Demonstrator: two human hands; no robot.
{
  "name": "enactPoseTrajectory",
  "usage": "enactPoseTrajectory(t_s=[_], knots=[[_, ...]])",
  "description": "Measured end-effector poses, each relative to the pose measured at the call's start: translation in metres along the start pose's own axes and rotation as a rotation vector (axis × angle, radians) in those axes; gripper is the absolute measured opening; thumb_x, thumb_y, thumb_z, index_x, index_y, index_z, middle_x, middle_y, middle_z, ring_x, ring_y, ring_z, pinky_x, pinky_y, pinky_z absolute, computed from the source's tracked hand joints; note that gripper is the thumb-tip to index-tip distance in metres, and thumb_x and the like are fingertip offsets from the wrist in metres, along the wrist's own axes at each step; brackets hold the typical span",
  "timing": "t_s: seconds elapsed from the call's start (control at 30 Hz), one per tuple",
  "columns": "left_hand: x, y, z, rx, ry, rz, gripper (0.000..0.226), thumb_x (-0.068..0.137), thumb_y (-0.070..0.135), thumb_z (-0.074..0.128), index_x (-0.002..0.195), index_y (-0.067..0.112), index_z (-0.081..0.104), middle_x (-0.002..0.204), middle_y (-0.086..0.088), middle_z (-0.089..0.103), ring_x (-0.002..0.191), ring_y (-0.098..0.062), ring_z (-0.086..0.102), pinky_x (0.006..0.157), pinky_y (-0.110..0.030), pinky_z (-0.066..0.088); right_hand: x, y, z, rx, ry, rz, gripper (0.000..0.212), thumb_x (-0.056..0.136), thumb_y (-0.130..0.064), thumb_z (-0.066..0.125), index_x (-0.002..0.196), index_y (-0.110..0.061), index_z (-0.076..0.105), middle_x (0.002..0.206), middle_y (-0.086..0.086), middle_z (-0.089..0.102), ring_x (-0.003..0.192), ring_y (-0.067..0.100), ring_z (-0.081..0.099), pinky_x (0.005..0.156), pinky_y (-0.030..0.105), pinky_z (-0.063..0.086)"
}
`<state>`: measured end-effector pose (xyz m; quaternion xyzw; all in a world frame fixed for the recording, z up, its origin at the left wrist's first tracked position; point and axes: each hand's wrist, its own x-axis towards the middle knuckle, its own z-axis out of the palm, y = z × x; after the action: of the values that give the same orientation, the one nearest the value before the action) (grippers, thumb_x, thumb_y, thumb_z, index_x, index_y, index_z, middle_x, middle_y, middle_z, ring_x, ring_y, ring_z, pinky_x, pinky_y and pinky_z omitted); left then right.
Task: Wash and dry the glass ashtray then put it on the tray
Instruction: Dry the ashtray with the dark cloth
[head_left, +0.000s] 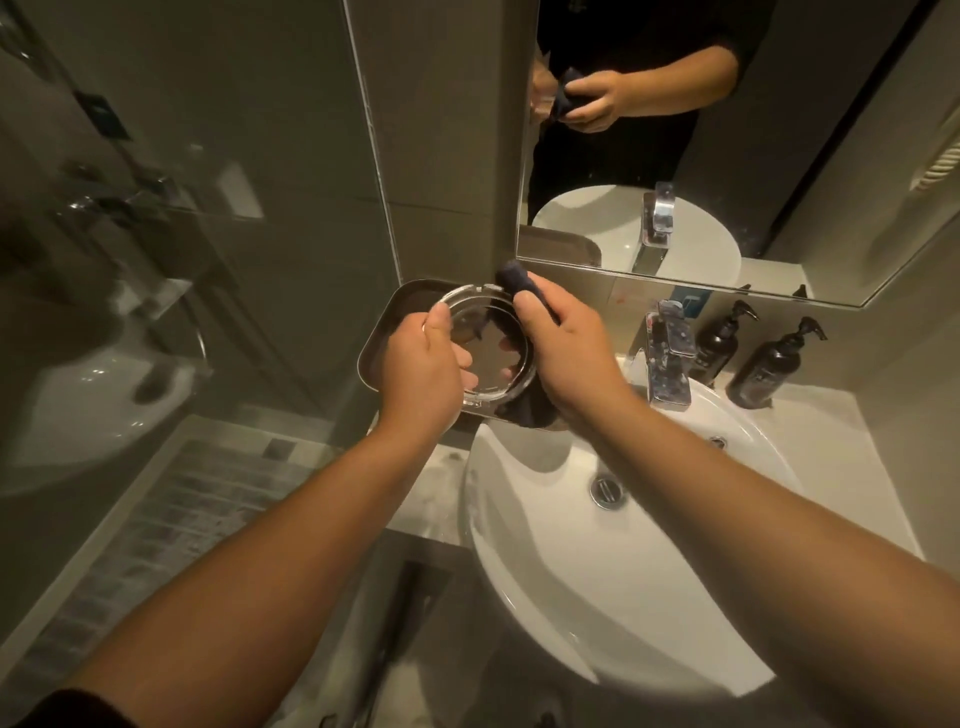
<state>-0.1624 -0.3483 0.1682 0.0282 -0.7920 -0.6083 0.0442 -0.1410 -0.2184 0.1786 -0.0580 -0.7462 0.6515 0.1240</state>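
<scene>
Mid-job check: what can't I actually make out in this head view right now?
- Whether the glass ashtray is dry: clear glass, dim light, no droplets resolvable.
- Whether it rests on the metal tray or hangs above it: left hand and right hand cover its edges.
- Most of the dark cloth: hidden under the right hand.
- Pump bottle labels: too small.

Setting identified as a bathroom — white basin (649, 597), chrome tap (667, 364) and wall mirror (779, 130) are seen. Two pump bottles (769, 366) and a glass shower screen (156, 208) are noted.
</scene>
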Motion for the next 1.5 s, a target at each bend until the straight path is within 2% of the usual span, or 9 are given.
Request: enactPoseTrajectory(t_s=[0.1, 0.2, 0.3, 0.47, 0.7, 0.87, 1.13, 1.3, 1.5], knots=[[-0.005, 0.001, 0.010, -0.146, 0.056, -0.066, 0.032, 0.105, 0.034, 0.033, 0.086, 0.020, 0.053, 0.069, -0.005, 0.060, 0.044, -0.013, 0.060, 0.048, -0.026, 0.051, -0.019, 0.007, 0.018, 0.117, 0.232, -0.003, 0.031, 0.100, -0.027, 0.047, 0.128, -0.029, 0.062, 0.101, -0.013, 0.070, 0.092, 0.010, 0.066, 0.081, 0.034, 0.057], [-0.013, 0.002, 0.020, -0.263, 0.102, -0.136, 0.034, 0.105, 0.037, 0.032, 0.100, 0.013, 0.054, 0.073, -0.007, 0.061, 0.047, -0.019, 0.067, 0.055, -0.034, 0.058, -0.029, 0.010, 0.029, 0.171, 0.366, -0.008, 0.037, 0.099, -0.028, 0.048, 0.135, -0.028, 0.056, 0.105, -0.028, 0.062, 0.109, 0.019, 0.064, 0.095, 0.046, 0.052], [-0.020, 0.000, 0.026, -0.326, 0.113, -0.200, 0.037, 0.106, 0.037, 0.029, 0.112, 0.009, 0.053, 0.081, -0.010, 0.064, 0.050, -0.019, 0.069, 0.055, -0.029, 0.055, -0.030, 0.012, 0.029, 0.160, 0.366, -0.003, 0.037, 0.100, -0.028, 0.048, 0.136, -0.029, 0.055, 0.122, -0.015, 0.064, 0.116, 0.019, 0.061, 0.100, 0.047, 0.049], [-0.022, -0.011, 0.013, -0.298, -0.066, -0.245, 0.035, 0.104, 0.038, 0.032, 0.107, 0.012, 0.054, 0.082, -0.010, 0.068, 0.060, -0.021, 0.071, 0.069, -0.040, 0.058, -0.021, 0.016, 0.005, 0.124, 0.190, 0.058, 0.029, 0.100, -0.021, 0.049, 0.125, -0.029, 0.062, 0.089, -0.007, 0.070, 0.072, 0.009, 0.063, 0.067, 0.031, 0.056], [0.004, 0.009, -0.017, -0.007, -0.492, -0.093, 0.033, 0.105, 0.033, 0.035, 0.094, 0.011, 0.057, 0.066, -0.006, 0.068, 0.052, -0.018, 0.063, 0.052, -0.026, 0.049, 0.017, -0.009, -0.037, -0.187, -0.343, 0.015, 0.029, 0.099, -0.017, 0.053, 0.126, -0.022, 0.065, 0.096, -0.006, 0.070, 0.078, 0.005, 0.065, 0.068, 0.023, 0.054], [0.009, 0.007, -0.010, 0.063, -0.347, 0.019, 0.036, 0.104, 0.036, 0.035, 0.088, 0.015, 0.060, 0.060, -0.001, 0.067, 0.053, -0.021, 0.063, 0.065, -0.041, 0.051, 0.030, -0.030, -0.037, -0.314, -0.416, -0.019, 0.029, 0.100, -0.020, 0.052, 0.127, -0.025, 0.063, 0.097, -0.014, 0.068, 0.080, -0.005, 0.067, 0.067, 0.011, 0.050], [0.002, -0.004, 0.004, -0.024, -0.008, -0.008, 0.034, 0.105, 0.038, 0.030, 0.089, 0.019, 0.054, 0.065, -0.003, 0.063, 0.049, -0.013, 0.059, 0.056, -0.028, 0.044, 0.011, 0.001, -0.007, 0.020, -0.039, 0.053, 0.026, 0.100, -0.027, 0.049, 0.121, -0.033, 0.065, 0.097, -0.005, 0.072, 0.089, 0.016, 0.068, 0.073, 0.043, 0.059], [-0.007, -0.003, 0.021, -0.271, 0.111, -0.143, 0.036, 0.105, 0.039, 0.030, 0.097, 0.013, 0.053, 0.071, -0.008, 0.061, 0.050, -0.020, 0.066, 0.056, -0.035, 0.057, -0.020, 0.012, 0.027, 0.214, 0.307, 0.048, 0.035, 0.102, -0.024, 0.045, 0.135, -0.026, 0.056, 0.097, -0.008, 0.067, 0.077, 0.006, 0.063, 0.065, 0.025, 0.055], [-0.015, -0.006, 0.032, -0.387, 0.183, -0.268, 0.039, 0.105, 0.040, 0.026, 0.110, 0.010, 0.050, 0.086, -0.013, 0.067, 0.064, -0.026, 0.070, 0.074, -0.046, 0.060, -0.029, 0.015, 0.042, 0.247, 0.390, 0.100, 0.039, 0.102, -0.027, 0.044, 0.141, -0.034, 0.047, 0.113, -0.003, 0.068, 0.086, 0.001, 0.064, 0.071, 0.015, 0.053]])
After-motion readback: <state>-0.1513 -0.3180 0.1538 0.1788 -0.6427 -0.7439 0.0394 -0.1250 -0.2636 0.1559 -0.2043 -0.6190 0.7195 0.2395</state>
